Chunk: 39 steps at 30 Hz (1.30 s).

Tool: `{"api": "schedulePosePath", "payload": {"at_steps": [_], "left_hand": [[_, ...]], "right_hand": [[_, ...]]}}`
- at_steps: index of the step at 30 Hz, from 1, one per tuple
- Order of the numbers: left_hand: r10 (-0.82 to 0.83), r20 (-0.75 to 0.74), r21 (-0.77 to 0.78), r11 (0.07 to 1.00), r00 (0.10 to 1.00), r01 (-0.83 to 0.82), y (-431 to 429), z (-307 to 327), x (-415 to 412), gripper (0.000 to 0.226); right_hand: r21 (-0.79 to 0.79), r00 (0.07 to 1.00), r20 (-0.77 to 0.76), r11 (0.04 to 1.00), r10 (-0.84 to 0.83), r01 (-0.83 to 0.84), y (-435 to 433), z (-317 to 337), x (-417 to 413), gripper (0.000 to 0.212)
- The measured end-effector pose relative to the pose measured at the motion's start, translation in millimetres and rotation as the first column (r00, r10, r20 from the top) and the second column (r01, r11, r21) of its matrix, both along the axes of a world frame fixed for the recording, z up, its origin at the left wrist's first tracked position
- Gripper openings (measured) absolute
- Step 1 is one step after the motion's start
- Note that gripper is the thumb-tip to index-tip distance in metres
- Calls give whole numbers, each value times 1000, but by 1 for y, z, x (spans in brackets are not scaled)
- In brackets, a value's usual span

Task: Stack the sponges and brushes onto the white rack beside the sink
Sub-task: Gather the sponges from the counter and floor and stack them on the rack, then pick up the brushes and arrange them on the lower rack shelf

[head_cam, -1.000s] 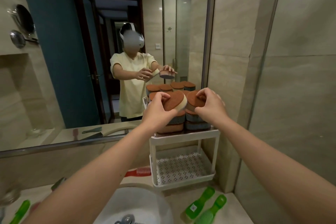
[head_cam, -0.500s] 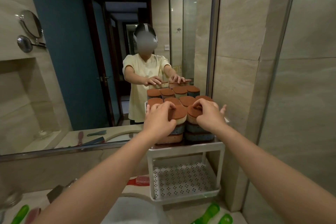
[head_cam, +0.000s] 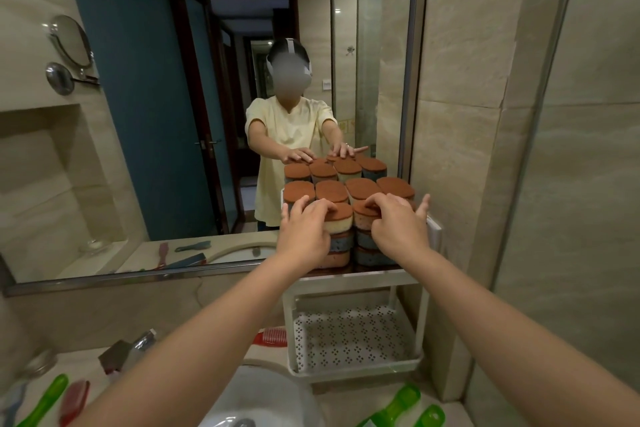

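top shelf of white rack (head_cam: 356,279): filled edge to edge by stacked sponges (head_cam: 330,191) | lower shelf of rack: perforated floor bare, open at front between posts | behind rack: mirror (head_cam: 156,114), close | right of rack: tiled wall (head_cam: 460,184), close | left of rack: red brush (head_cam: 273,337) | front of rack: sink (head_cam: 270,395), green brushes (head_cam: 398,404)

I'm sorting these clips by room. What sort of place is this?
Most likely a bathroom, in a home or a hotel. A white sink basin is set in a counter, a large wall mirror hangs above it, and the tiled walls have a stone look.
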<state>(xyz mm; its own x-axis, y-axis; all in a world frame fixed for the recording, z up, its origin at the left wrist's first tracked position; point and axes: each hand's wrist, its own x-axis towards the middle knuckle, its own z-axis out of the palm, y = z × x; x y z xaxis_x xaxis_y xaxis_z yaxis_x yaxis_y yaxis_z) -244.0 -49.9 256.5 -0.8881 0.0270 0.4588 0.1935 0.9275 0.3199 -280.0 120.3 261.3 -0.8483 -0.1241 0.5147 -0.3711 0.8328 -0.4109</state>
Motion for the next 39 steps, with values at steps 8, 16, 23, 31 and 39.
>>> {"api": "schedulePosePath", "payload": {"at_steps": [8,16,23,31,39], "left_hand": [[61,-150,194,980,987,-31,-4,-7,16,60],[190,-316,573,819,929,27,-32,-39,80,47],[453,-174,715,669,875,-204,-75,-98,157,49],[718,-32,781,451,695,-431,-111,-158,267,43],[887,75,840,190,456,-508,-127,-212,397,50]], "right_hand": [[-109,954,-260,977,150,-184,-7,-5,18,43],[-275,793,-420,770,442,-575,-66,-30,72,39],[-391,752,27,700,658,-598,-134,-85,121,51],[-354,498,230,548,836,-757,-201,-142,201,50],[-301,211,383,337,900,-892,-259,-193,311,49]]}}
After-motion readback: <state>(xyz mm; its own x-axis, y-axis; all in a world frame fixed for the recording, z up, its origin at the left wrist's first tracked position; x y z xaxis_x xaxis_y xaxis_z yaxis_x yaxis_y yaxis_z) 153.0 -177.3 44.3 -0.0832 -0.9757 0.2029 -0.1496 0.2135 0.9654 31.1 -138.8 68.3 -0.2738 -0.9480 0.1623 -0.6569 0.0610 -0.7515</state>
